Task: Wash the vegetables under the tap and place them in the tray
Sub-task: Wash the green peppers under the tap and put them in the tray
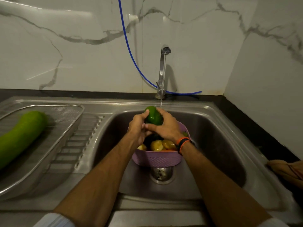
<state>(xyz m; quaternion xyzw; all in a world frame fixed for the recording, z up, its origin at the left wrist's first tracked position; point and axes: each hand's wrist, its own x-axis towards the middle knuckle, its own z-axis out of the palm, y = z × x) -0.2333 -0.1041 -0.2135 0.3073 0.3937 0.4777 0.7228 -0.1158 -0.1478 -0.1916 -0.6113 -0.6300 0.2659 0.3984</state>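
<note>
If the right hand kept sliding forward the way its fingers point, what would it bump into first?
The right hand already grips the green pepper, fingers pointing up-left toward the left hand. Past the pepper it would probably meet that hand's fingers first, though depth is hard to judge.

The long green bottle gourd (21, 136) runs off the left edge. The brown cloth (288, 169) is cut by the right edge. Both hands hide much of the green bell pepper (153, 117) and the contents of the lilac plastic colander (155, 158).
</note>
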